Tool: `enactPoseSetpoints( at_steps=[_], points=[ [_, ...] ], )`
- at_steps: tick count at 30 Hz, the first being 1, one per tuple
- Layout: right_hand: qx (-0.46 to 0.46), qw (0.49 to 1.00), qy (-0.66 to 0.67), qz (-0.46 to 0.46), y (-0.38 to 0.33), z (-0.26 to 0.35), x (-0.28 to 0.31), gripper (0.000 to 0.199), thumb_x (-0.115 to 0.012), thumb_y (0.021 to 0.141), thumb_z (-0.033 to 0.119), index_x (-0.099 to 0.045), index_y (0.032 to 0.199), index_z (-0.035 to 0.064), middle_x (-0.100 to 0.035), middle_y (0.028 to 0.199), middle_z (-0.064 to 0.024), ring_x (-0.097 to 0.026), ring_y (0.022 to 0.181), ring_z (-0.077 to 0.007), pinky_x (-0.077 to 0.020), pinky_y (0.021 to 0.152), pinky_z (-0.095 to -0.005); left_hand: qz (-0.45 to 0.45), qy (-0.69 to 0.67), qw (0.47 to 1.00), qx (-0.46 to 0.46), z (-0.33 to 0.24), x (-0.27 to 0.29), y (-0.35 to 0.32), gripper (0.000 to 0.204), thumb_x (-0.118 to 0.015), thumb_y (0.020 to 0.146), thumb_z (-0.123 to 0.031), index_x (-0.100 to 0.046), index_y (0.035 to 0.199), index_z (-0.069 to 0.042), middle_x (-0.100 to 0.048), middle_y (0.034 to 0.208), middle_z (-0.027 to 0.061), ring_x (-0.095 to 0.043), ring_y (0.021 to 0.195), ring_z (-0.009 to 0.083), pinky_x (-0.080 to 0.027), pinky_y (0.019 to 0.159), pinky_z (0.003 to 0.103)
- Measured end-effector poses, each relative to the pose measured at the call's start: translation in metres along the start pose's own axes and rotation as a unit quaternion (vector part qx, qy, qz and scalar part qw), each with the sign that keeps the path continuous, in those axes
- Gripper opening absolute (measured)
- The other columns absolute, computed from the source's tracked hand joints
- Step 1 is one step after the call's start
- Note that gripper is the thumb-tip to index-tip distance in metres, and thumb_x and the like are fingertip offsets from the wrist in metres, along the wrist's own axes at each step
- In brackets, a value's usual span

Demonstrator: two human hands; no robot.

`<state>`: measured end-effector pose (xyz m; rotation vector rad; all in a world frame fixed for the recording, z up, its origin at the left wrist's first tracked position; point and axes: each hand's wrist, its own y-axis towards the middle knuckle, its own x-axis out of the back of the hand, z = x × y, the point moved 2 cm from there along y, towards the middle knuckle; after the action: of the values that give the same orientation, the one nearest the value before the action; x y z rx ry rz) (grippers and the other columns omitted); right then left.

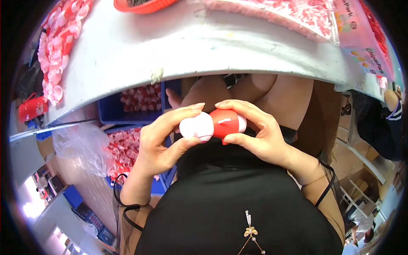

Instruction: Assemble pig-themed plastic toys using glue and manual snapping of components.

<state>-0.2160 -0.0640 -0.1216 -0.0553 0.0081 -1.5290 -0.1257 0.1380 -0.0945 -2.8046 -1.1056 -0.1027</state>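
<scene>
A small red and white plastic toy figure (225, 122) lies sideways between my two hands, over my lap and in front of the table edge. My left hand (158, 138) grips the rounded white end between thumb and fingers. Around the red part and the white tip at the other end, the thumb and fingers of my right hand (267, 135) are closed. The white and red parts touch; whether they are fixed together cannot be seen. A small red piece sticks out below the red part, beside my right thumb.
The pale table (127, 55) curves across ahead of me. On it are pink and red pieces (55, 55), a red basket (144, 6) and a tray of pink pieces (293, 17). Blue crates (111, 111) of red and white parts stand below left, beside a clear plastic bag (80, 146).
</scene>
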Motion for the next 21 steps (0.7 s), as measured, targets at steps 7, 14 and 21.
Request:
enactPoseSetpoints(
  at_steps=[7, 14, 21],
  points=[
    [0.082, 0.995, -0.021, -0.062, -0.006, 0.027, 0.011, 0.050, -0.074, 0.078, 0.013, -0.054, 0.121, -0.0008, -0.057, 0.122, -0.0144, -0.054, 0.114, -0.0235, -0.0423, 0.097, -0.0340, -0.006, 0.142, 0.971, -0.193, -0.043, -0.009, 0.023, 0.035, -0.064, 0.086, -0.012, -0.056, 0.113, 0.009, -0.064, 0.106, 0.0217, -0.063, 0.100, 0.0259, -0.048, 0.089, 0.035],
    [0.046, 0.939, 0.328, -0.095, 0.006, 0.046, 0.027, 0.050, -0.063, 0.088, 0.006, -0.043, 0.133, -0.0016, -0.054, 0.123, -0.0101, -0.054, 0.109, -0.0148, -0.0447, 0.093, -0.0289, 0.013, -0.084, 0.989, -0.121, -0.079, -0.017, 0.078, 0.041, -0.064, 0.086, -0.005, -0.050, 0.123, 0.004, -0.060, 0.114, 0.0147, -0.059, 0.102, 0.0182, -0.050, 0.085, 0.031],
    [0.118, 0.873, 0.454, -0.136, 0.046, 0.078, 0.030, 0.051, -0.057, 0.094, 0.018, -0.036, 0.136, -0.0017, -0.053, 0.124, -0.0084, -0.056, 0.107, -0.0133, -0.0466, 0.091, -0.0292, -0.029, -0.142, 0.971, -0.190, -0.066, -0.050, 0.099, 0.051, -0.067, 0.083, -0.001, -0.044, 0.128, 0.004, -0.052, 0.125, 0.0123, -0.047, 0.121, 0.0213, -0.036, 0.103, 0.035]
  ],
)
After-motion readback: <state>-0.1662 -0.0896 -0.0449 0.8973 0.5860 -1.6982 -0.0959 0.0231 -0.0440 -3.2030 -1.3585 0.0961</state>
